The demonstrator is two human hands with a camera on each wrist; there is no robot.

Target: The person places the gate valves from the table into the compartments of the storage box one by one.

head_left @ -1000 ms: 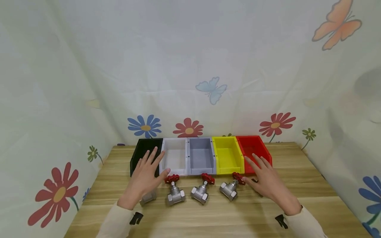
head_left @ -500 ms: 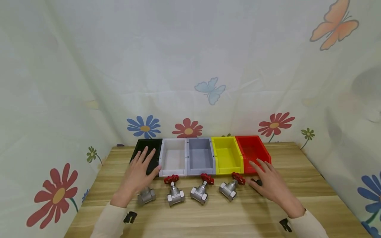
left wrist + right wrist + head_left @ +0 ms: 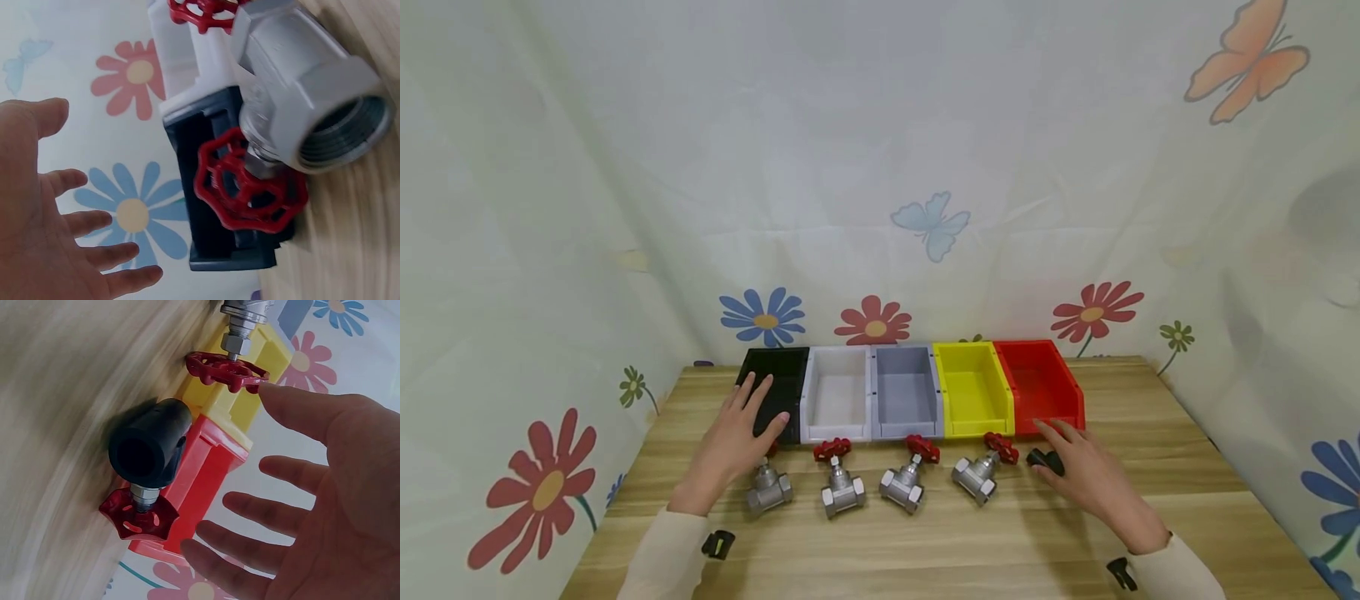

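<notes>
Valves [image 3: 843,495] lie below — both hands [image 3: 727,447] [image 3: 1086,475] hover palm-down, fingers spread.

A silver metal valve with a scalloped red handwheel [image 3: 306,87] lies on the table [image 3: 887,558], handwheel toward the black bin [image 3: 786,387], one threaded mouth showing. A black tubular valve with a silver nut and a red handwheel [image 3: 153,434] lies in front of the red bin [image 3: 1037,379], its round bore facing the right wrist view, its handwheel hidden in the head view.
</notes>
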